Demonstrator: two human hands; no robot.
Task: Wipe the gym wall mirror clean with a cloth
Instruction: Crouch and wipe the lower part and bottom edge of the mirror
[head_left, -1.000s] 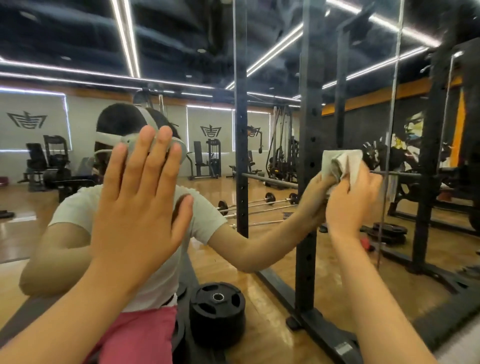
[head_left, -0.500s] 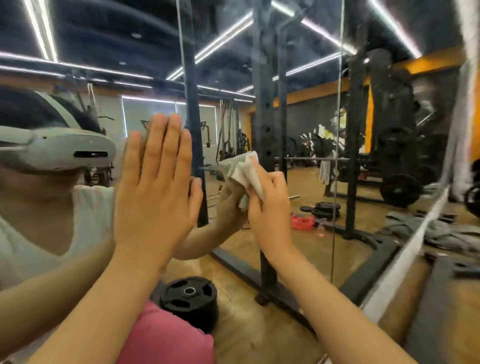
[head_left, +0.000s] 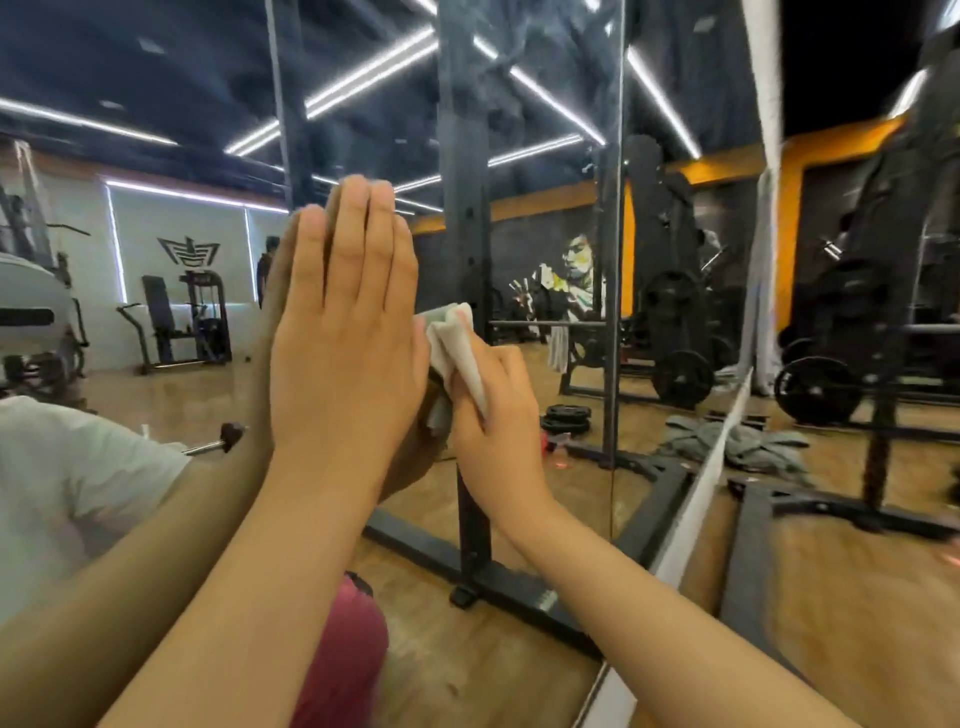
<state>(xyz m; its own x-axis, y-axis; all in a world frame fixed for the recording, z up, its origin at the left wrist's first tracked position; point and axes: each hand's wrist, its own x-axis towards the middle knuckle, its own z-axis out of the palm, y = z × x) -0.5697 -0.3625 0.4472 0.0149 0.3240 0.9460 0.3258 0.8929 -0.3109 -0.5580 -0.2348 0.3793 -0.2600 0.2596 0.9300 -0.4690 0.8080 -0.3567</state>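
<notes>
The gym wall mirror (head_left: 182, 130) fills the left and middle of the head view, with a vertical seam (head_left: 618, 260) between panels. My left hand (head_left: 345, 332) lies flat against the glass, fingers straight and together. Just to its right, my right hand (head_left: 498, 415) grips a crumpled white cloth (head_left: 460, 345) and presses it on the mirror. The cloth's lower part is hidden behind my fingers. Reflections of both hands meet them at the glass.
The mirror's white right edge (head_left: 717, 467) runs diagonally down. Beyond it stand a black squat rack (head_left: 883, 364) with weight plates (head_left: 815, 389) and a grey heap of cloth (head_left: 748, 441) on the wooden floor. Reflected machines and a rack post (head_left: 465, 260) show in the glass.
My right hand with the cloth has slid left and down across the glass until it sits beside my left hand. My head has turned right, bringing the mirror's edge into view.
</notes>
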